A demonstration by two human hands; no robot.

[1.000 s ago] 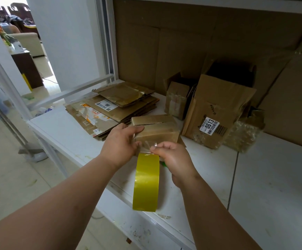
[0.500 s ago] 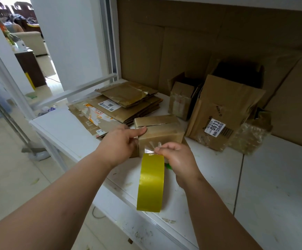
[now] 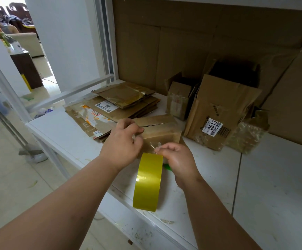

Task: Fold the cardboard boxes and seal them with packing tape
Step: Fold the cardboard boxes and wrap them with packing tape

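On the white worktop (image 3: 254,186), near its front edge, small box (image 3: 161,131) of brown cardboard, top flaps folded down with a dark seam between them. Left hand (image 3: 122,145) on the box's left front corner, fingers curled over the top edge, thumb and forefinger close together at a clear strip of tape (image 3: 152,146) that runs across the box's front face. Right hand (image 3: 178,160) just beside it, lower and to the right, fingers curled, pinching the same clear strip near its fingertips. Tape roll (image 3: 149,181), yellow and shiny, hanging on edge below the two hands, its top touching the right hand, its lower rim over the worktop's front edge. Small green piece visible behind the roll, under the right hand; cannot tell what.

Behind the box, to the left, stack of flat cartons (image 3: 117,107) with white labels on them. To the right, open box (image 3: 180,98) standing upright, and a bigger carton (image 3: 220,112) leaning, with a label "0613". Beside it, right, crumpled bubble wrap (image 3: 248,136). Brown cardboard sheets (image 3: 173,42) lining the wall behind.
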